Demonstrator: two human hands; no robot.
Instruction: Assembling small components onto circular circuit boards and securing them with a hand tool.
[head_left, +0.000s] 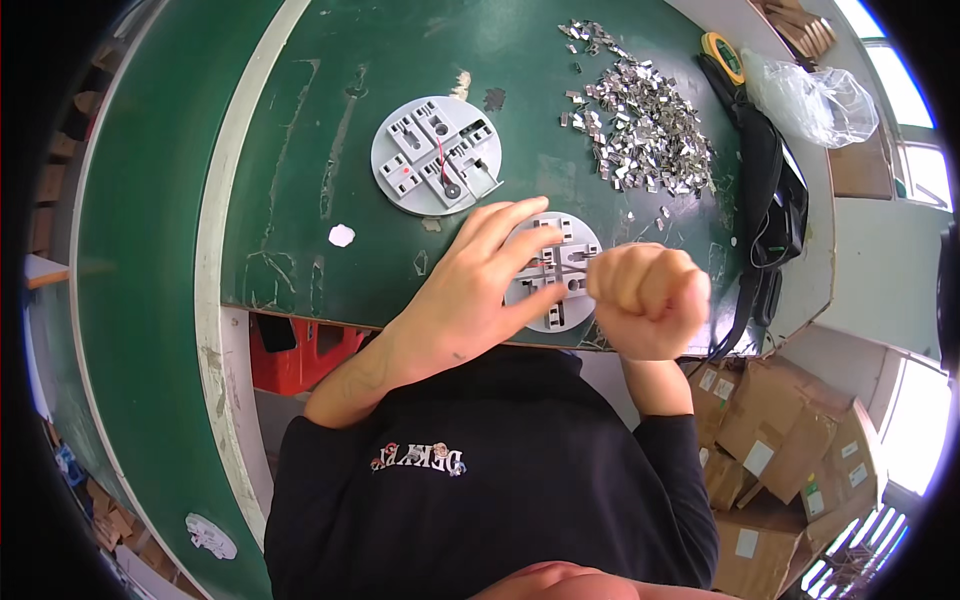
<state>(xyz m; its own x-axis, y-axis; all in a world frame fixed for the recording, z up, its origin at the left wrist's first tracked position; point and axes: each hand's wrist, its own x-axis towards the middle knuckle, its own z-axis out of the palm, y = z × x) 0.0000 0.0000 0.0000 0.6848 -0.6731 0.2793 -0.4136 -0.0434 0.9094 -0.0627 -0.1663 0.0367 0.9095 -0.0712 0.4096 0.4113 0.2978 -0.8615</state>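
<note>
A round light-grey disc (558,316) with raised slotted blocks lies near the table's front edge. My left hand (470,285) rests over its left side, fingers spread, with the fingertips at the blocks. At the disc's right side my right hand (650,295) is closed in a fist. A thin dark tool (572,268) sticks out of the fist toward the middle of the disc; the rest of it is hidden in the fingers. Farther back and to the left lies a second such disc (405,178), with red and dark wires and a small black round part on it.
Many small shiny metal clips (650,125) are heaped at the back right. Along the right edge are a black bag (775,200), a yellow tape measure (722,57) and a clear plastic bag (815,100). A white scrap (341,236) lies at left. Cardboard boxes (775,425) stand below right.
</note>
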